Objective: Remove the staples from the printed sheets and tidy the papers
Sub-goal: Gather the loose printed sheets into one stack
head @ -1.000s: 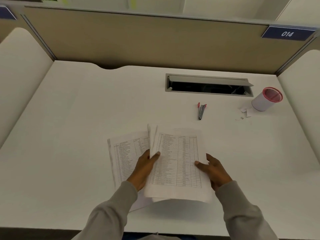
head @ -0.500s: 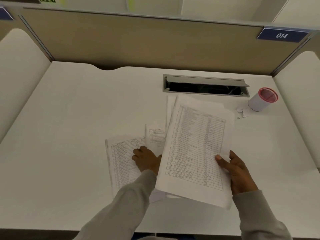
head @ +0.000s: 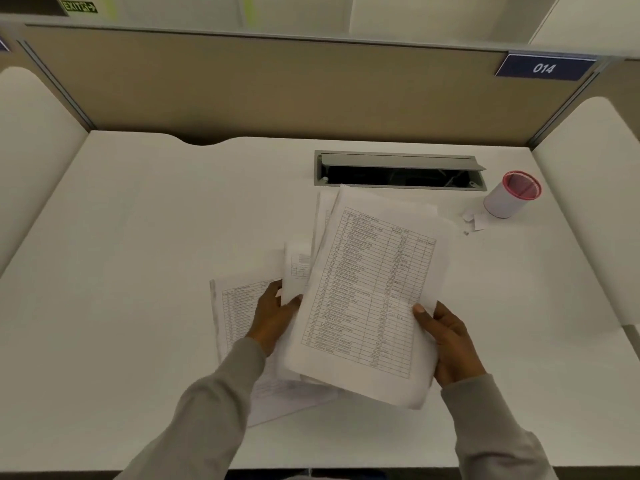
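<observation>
A stack of printed sheets [head: 367,292] with tables on them is lifted and tilted above the white desk [head: 138,271]. My right hand [head: 450,341] grips its lower right edge, thumb on top. My left hand [head: 273,317] pinches a smaller sheet [head: 296,271] at its lower edge, just left of the stack. Under my left hand another printed sheet [head: 235,313] lies flat on the desk. The lifted stack hides the staple remover.
A white cup with a pink rim [head: 509,197] stands at the back right, with small paper scraps [head: 472,218] beside it. A grey cable hatch [head: 398,169] is open behind the papers. Beige partition walls [head: 277,88] enclose the desk.
My right hand has lifted the stack up and to the right, covering the staple remover. My left hand left the stack's left edge and now pinches a smaller sheet.
</observation>
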Tool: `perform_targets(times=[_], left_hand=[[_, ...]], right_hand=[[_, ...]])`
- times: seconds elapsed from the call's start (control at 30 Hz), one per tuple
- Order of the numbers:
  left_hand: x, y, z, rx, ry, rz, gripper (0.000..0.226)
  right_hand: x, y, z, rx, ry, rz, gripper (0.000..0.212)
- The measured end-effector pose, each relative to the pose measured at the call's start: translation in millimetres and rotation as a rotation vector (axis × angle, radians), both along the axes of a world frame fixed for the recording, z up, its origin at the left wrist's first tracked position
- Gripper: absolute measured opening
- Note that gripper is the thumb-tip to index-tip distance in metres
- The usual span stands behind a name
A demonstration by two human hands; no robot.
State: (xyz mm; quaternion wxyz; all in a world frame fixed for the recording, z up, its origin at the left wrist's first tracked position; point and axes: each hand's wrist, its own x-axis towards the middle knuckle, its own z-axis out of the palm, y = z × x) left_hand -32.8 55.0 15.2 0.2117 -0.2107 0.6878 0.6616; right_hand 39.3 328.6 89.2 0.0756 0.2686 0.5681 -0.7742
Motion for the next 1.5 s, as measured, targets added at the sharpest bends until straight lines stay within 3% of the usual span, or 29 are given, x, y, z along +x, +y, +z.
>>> perform_targets(times=[0.23,0.4,0.47,0.53,0.63,0.7,0.8,0.87,1.03,1.07,1.17,1.23,1.3,1.4,1.5], left_hand=[[18.1,-23.1,32.5,0.447,-0.028,-0.037,0.046],[33.4,-42.7,36.4,0.747,-0.088,0.134,0.045],[36.3,-47.8,43.4,0.744,-0.087,0.225,0.03],[39.5,-56.9,44.7,0.667,-0.022,0.284,0.035],[42.8,-74.6,39.5,0.629,-0.05,0.297,0.021],[45.2,-85.3,31.2,0.747,-0.137,0.354,0.051],[44.6,-89.9,27.8,0.819,-0.221,0.436,0.066],[42.9,-92.8,25.2,0.668,-0.201,0.385,0.06],[44.7,-87.4,9.5,-0.106,-0.121,0.301,0.02],[44.2,-87.1,0.9,-0.316,-0.114,0.294,0.024],[44.8,-80.9,-14.1,-0.748,-0.267,0.129,0.08],[44.8,-73.1,-18.8,-0.852,-0.335,0.055,0.099],[44.2,-64.7,-23.0,-0.901,-0.328,0.028,0.102],[41.0,-56.9,-22.4,-0.858,-0.321,0.053,0.09],[37.3,-58.7,-16.6,-0.766,-0.258,0.099,0.062]], right_hand=[[-21.5,-29.3,-32.1,-0.065,-0.116,0.059,0.027],[-25.2,-56.0,-53.4,-0.34,-0.212,0.124,0.036],[-24.2,-68.0,-57.3,-0.424,-0.208,0.17,0.041],[-23.4,-78.8,-59.1,-0.448,-0.19,0.234,0.043],[-24.0,-91.7,-59.0,-0.383,-0.167,0.317,0.041],[-25.3,-98.5,-59.2,-0.274,-0.165,0.307,0.044],[-27.6,-103.0,-56.7,-0.093,-0.154,0.255,0.057],[-29.3,-101.5,-54.3,-0.03,-0.133,0.234,0.064],[-30.6,-91.7,-35.3,-0.012,-0.019,0.257,0.052],[-30.5,-91.0,-29.4,-0.03,-0.001,0.247,0.05],[-31.6,-88.5,-12.0,-0.066,0.034,0.225,0.044],[-32.3,-86.8,-1.9,-0.086,0.049,0.226,0.042],[-32.8,-84.7,6.5,-0.115,0.066,0.226,0.043],[-32.2,-84.3,16.4,-0.145,0.094,0.232,0.045],[-32.2,-86.1,20.9,-0.163,0.105,0.242,0.048]])
